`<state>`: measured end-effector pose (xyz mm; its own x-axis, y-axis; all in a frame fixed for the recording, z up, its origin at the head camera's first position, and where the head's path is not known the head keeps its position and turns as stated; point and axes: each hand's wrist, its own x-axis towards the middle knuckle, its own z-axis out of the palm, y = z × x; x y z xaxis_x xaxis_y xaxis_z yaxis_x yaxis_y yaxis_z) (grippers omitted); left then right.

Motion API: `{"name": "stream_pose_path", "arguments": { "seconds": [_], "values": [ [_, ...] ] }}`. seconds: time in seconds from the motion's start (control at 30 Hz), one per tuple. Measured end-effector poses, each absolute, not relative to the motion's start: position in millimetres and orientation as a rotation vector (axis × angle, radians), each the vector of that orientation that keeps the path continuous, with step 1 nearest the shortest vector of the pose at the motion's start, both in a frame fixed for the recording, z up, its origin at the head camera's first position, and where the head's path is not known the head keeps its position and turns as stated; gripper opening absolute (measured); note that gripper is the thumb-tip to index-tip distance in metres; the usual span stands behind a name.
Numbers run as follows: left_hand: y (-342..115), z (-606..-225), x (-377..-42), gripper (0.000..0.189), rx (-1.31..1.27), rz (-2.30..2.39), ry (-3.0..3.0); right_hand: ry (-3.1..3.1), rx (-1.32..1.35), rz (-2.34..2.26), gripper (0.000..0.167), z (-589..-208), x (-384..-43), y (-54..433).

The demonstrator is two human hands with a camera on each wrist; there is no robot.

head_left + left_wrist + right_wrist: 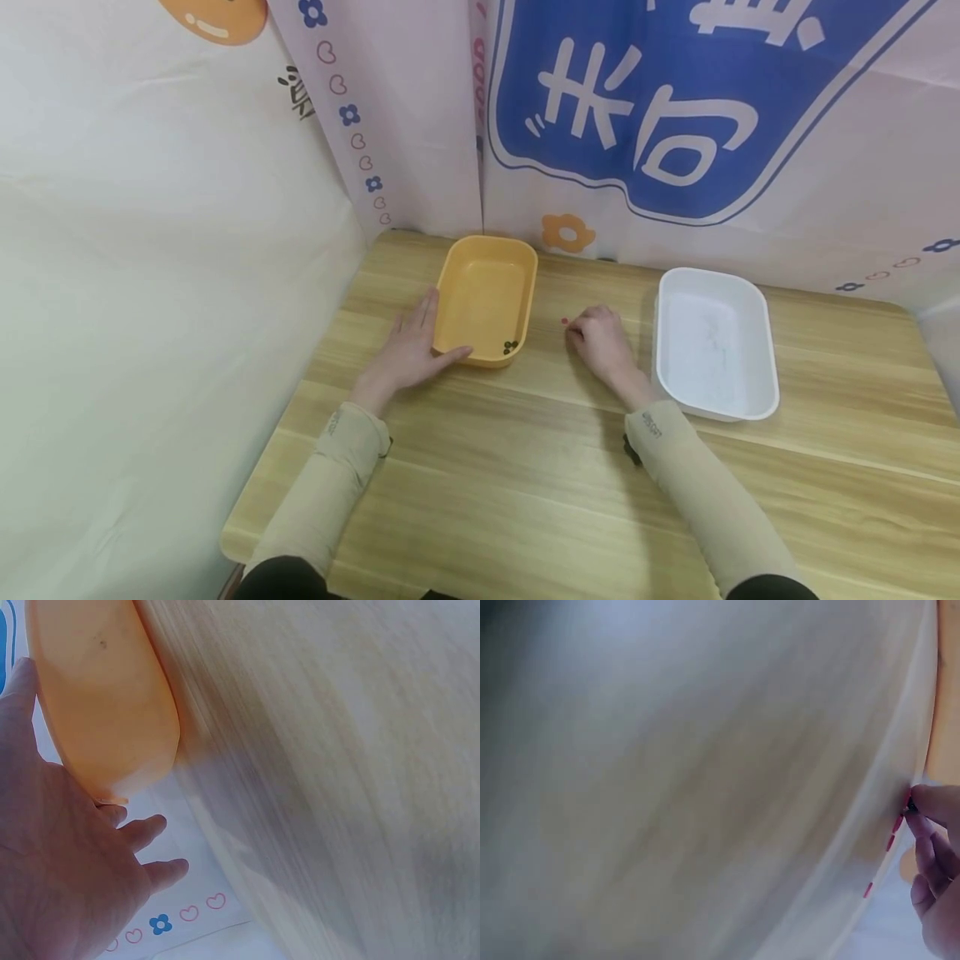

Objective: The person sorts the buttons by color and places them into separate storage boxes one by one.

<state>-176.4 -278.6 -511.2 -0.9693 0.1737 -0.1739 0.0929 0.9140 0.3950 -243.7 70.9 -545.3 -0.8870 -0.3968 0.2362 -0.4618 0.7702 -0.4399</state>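
**Stretched in from lower frame, in pale sleeves [705, 487]**

At frame centre, bracing the yellow tray [487, 292], probably against sliding, with left hand [411, 348] spread. Right of centre, pinching with right hand [602, 340] fingertips a dark piece [911, 804], beside red pieces [890, 843].

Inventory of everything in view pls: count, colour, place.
Table: 1, light wood-grain, foreground
Left tray: 1, yellow-orange, on table
Right tray: 1, white, on table
Tiny pieces: a few, dark, left tray's near right corner
Pinched piece: 1, dark, between trays
Red bits: several, red, between trays
Printed hangings: count unclear, pale with blue and orange prints, behind table
Sleeves: 2, beige, forearms
Left hand: 1, bare, against left tray
Right hand: 1, bare, between trays, pinching
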Motion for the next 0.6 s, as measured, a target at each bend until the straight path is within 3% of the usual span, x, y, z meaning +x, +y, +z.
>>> {"name": "stream_pose_path", "arguments": {
  "seconds": [0.23, 0.6],
  "values": [
    [-277.7, -509.4, -175.7, 0.128, 0.202, 0.594, 2.865, -2.892, 0.619, 0.804, 0.008, -546.6, -243.6, 73.9],
    [-277.2, -508.8, -175.2, 0.127, 0.198, 0.585, 2.862, -2.886, 0.459, 1.253, 0.015, -544.2, -238.3, 74.8]
  ]
}}
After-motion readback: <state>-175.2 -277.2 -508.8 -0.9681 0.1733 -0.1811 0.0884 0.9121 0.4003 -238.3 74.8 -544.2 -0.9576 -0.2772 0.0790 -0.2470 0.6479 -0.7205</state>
